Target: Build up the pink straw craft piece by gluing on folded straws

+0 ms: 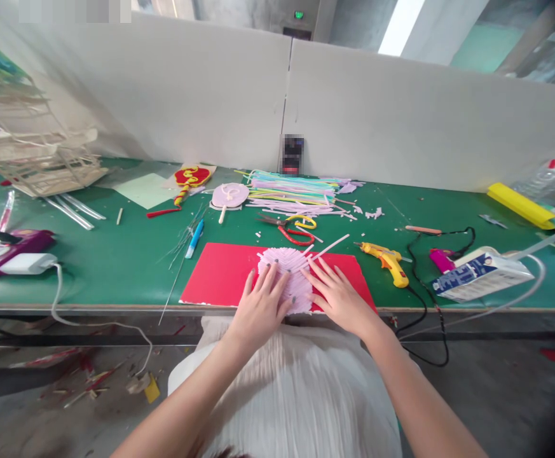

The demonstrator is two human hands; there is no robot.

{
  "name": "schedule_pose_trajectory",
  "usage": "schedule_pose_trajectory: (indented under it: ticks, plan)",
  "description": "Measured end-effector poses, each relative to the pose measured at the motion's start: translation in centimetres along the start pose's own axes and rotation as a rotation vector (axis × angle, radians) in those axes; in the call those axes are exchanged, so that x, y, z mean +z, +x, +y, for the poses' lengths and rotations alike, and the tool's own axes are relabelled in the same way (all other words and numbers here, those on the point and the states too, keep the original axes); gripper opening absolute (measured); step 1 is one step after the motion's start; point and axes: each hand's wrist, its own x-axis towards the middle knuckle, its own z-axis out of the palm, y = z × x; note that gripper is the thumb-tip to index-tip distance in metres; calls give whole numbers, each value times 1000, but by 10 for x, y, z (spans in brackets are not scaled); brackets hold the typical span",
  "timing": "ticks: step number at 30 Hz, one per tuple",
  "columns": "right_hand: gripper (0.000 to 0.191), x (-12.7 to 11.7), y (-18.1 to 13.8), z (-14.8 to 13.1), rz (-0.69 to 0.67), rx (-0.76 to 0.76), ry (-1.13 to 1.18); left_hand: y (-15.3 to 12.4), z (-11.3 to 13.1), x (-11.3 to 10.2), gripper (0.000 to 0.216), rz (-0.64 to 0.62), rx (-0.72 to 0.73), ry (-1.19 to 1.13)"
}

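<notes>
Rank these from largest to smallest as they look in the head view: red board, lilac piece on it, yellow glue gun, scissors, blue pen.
1. Red board, partly covered
2. Lilac piece, partly covered
3. Yellow glue gun and scissors: too alike to rank
4. Blue pen

The chevron-ribbed disc (298, 284) is lilac, the board (224, 270) red.

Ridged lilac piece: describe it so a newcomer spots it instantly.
On the green table, a red board lies at the near edge. The ridged lilac piece is on it, beneath the spread left hand and right hand. Unlike the lilac disc with a stick handle farther back, it has ridges across its surface.
</notes>
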Motion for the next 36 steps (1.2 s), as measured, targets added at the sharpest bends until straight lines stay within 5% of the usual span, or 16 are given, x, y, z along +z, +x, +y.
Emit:
schedule_pose_trajectory:
  ticks: [8,36]
  plan:
    - [58,1,1,3,2,-19,18,15,-1,5,52,-53,95,-81]
    - [58,1,-1,8,16,-18,34,14,0,6,46,-22,70,-77]
